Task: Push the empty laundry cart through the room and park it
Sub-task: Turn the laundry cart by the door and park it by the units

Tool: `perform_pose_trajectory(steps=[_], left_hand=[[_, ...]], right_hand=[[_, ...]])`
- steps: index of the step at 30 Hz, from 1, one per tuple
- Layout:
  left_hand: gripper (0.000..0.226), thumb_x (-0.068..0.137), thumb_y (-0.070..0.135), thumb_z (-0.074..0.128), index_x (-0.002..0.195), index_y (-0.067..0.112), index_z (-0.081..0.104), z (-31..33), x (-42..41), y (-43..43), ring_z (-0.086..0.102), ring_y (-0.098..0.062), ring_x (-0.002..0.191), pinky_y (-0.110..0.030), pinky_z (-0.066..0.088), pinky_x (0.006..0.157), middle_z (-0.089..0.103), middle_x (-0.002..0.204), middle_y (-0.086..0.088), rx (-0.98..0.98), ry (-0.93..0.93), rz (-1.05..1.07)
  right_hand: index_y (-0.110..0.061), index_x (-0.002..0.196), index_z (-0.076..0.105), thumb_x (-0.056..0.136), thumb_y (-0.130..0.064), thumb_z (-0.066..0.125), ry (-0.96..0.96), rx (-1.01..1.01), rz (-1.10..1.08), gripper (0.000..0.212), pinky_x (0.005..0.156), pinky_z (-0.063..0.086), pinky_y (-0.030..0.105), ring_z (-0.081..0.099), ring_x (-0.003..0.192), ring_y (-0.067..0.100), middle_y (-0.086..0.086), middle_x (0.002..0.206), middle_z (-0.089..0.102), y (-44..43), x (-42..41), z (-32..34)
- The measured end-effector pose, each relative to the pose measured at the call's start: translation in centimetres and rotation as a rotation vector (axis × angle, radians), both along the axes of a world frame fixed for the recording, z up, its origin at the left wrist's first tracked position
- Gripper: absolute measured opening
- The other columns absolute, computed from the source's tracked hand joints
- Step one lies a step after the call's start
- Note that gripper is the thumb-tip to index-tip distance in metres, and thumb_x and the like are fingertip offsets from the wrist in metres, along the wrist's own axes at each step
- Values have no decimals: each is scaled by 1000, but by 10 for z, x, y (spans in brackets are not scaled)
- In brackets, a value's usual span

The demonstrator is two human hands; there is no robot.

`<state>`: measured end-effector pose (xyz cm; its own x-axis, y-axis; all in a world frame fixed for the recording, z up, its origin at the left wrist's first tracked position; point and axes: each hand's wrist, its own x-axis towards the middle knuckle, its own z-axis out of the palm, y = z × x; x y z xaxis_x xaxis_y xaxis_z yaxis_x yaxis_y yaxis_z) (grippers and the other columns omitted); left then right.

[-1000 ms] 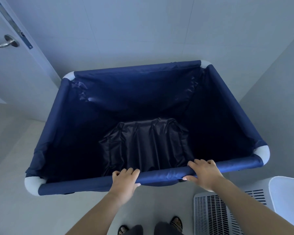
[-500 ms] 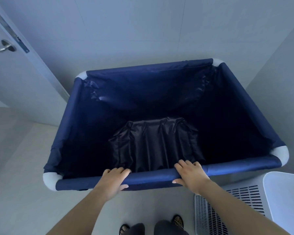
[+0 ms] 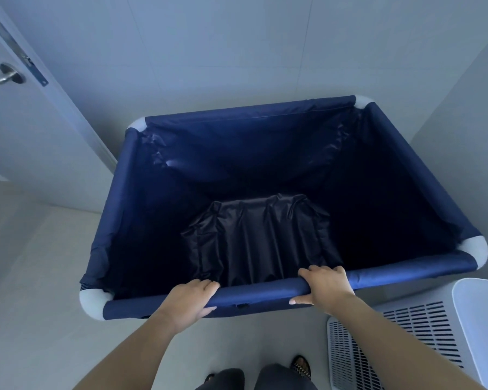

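The laundry cart is a large navy fabric bin with white corner pieces, filling the middle of the head view. Inside it holds nothing but its own wrinkled dark lining at the bottom. My left hand grips the near top rail left of centre. My right hand grips the same rail right of centre. The cart's far edge stands close to the grey wall, and its right side runs along another wall. Its wheels are hidden under the fabric.
A white door with a metal lever handle stands at the left, its edge near the cart's far left corner. A white slotted appliance sits on the floor at my right. Pale tiled floor spreads to the left.
The cart has shifted to the right in view, toward the right wall and away from the door. Both hands have stayed closed on the near rail.
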<state>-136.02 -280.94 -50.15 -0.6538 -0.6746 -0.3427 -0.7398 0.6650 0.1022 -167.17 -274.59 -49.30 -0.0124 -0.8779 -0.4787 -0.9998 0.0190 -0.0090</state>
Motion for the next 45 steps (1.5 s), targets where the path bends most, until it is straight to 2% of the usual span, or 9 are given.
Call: perform_pose_trajectory(steps=[6,11,14,19,25,28,31,39,45], left_hand=[[58,83,69,34,102,21,60,-7,33,-4,59,-12,75,-26,44,54,63,87,9,-163,126,22],[49,78,64,34,74,27,67,-11,34,-6,52,-6,45,-19,23,33,55,56,14,-294,149,-26],[49,77,63,37,73,25,67,-15,35,-7,52,-9,42,-18,23,33,54,54,12,-309,173,-41],[53,72,72,36,70,27,65,-17,37,-12,51,-7,40,-16,28,31,54,52,14,-278,183,-76],[56,57,81,60,70,27,62,-9,26,-25,54,-3,43,-18,24,37,57,54,15,-232,89,-129],[68,73,80,35,102,22,55,-9,31,-39,63,-14,79,-27,35,55,65,89,9,-152,96,-79],[70,76,78,30,111,20,51,-9,30,-52,61,-19,88,-32,38,62,63,100,5,-123,93,-104],[74,74,78,23,106,19,53,-6,18,-54,62,-20,83,-31,37,58,65,94,4,-163,168,-144],[61,77,76,28,82,24,62,-15,15,-21,59,-9,54,-24,36,41,62,66,12,-190,175,-172]], right_hand=[[-31,105,51,68,-83,43,-12,-28,4,64,80,35,32,55,93,14,-11,96,54,-1,0,-3],[-28,100,57,70,-86,14,-195,-220,11,78,77,39,26,49,87,10,-12,95,50,0,13,-11],[-25,86,61,80,-76,16,-130,-339,-14,69,65,35,25,51,80,14,-7,83,56,-2,32,-15],[-17,47,55,80,-45,68,-61,-518,-82,45,43,33,24,50,51,18,-3,49,50,0,42,-21],[-15,41,52,90,-42,47,-36,-629,-110,56,39,31,26,50,48,20,-2,45,50,-5,38,-19],[-15,40,49,88,-44,36,-45,-669,-141,58,38,29,26,48,47,20,-2,43,48,-11,40,-12],[-16,38,48,87,-45,32,-31,-692,-169,60,37,22,23,47,44,21,-3,42,45,-12,43,-9],[-17,52,58,94,-42,43,22,-570,-188,51,46,26,27,51,62,17,-6,55,49,-11,25,-11],[-19,54,59,91,-38,53,-7,-533,-155,42,46,29,26,50,60,17,-4,56,53,7,18,-24]])
